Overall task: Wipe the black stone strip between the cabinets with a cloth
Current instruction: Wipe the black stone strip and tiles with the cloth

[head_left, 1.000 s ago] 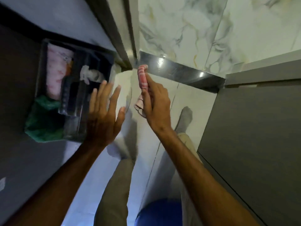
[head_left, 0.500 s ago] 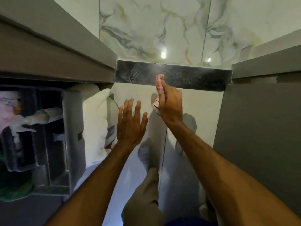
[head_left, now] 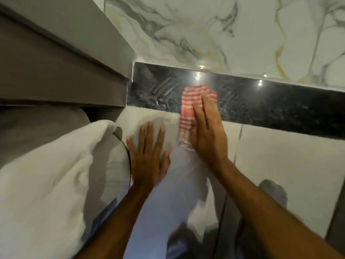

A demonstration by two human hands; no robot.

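Note:
A glossy black stone strip (head_left: 261, 101) runs along the foot of the marble wall, from the grey cabinet on the left toward the right edge. Its left part shows wet smear marks. A red-and-white checked cloth (head_left: 190, 101) lies flat across the strip and hangs over onto the floor tile. My right hand (head_left: 207, 131) presses on the cloth with flat, extended fingers. My left hand (head_left: 147, 156) hovers open just left of it, over the white floor tile, holding nothing.
A grey cabinet (head_left: 56, 71) overhangs at the left. Below it lies a white bundle of fabric (head_left: 56, 174). White marbled wall tiles (head_left: 224, 34) rise behind the strip. A dark cabinet edge (head_left: 337, 217) shows at the lower right.
The view has closed in on the strip. My right hand has gone from holding the cloth bunched upright to pressing it flat on the strip. My left hand stays open beside it.

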